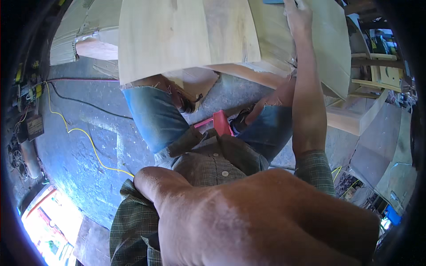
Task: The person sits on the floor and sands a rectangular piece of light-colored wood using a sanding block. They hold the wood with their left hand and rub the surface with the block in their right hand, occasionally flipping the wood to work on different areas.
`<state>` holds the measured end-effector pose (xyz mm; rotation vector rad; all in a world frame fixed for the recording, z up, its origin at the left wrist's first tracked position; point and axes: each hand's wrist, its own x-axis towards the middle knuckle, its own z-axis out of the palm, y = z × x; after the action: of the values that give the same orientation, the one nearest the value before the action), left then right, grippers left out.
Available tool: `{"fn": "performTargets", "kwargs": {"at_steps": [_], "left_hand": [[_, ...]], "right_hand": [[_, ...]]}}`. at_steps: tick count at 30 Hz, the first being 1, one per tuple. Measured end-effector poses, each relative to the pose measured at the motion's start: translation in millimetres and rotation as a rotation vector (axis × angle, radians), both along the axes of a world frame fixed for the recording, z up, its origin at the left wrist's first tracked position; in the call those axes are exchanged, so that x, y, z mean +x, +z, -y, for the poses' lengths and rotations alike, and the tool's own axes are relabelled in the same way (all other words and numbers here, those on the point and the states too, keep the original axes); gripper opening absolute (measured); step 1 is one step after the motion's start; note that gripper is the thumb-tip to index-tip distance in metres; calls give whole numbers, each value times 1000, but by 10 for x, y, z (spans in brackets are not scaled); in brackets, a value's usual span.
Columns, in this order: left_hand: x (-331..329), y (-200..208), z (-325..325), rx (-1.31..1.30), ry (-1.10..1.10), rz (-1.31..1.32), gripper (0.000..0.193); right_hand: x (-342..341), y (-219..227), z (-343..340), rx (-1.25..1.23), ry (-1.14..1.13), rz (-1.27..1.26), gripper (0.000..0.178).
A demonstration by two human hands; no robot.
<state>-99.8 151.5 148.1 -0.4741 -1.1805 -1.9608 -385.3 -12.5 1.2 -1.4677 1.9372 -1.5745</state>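
Observation:
Pale thin wooden boards (164, 40) lie side by side over cardboard (273, 42) in front of my knees. At the top edge my right hand (300, 15) rests over the cardboard, fingers curled and partly cut off by the frame. A small blue piece (273, 1) shows just beside it; what the fingers grip I cannot make out. My left hand (275, 213) is raised very close to the camera and fills the lower part of the view. Its fingers are hidden, and nothing held shows there.
A red plastic piece (222, 123) stands on the floor between my feet. A yellow cord (84, 131) and a dark cable (84, 103) run across the floor at left. Wooden frame parts (355, 116) stand at right. Torn cardboard (62, 51) lies at the far left.

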Motion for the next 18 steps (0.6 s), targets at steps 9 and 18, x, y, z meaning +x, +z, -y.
{"fn": "performTargets", "kwargs": {"at_steps": [9, 18], "left_hand": [[-258, -38, -223, 5, 35, -28, 40], [-308, -110, -227, 17, 23, -26, 45]], "right_hand": [[78, -66, 39, -94, 25, -38, 26], [162, 50, -84, 47, 1, 118, 26]]}}
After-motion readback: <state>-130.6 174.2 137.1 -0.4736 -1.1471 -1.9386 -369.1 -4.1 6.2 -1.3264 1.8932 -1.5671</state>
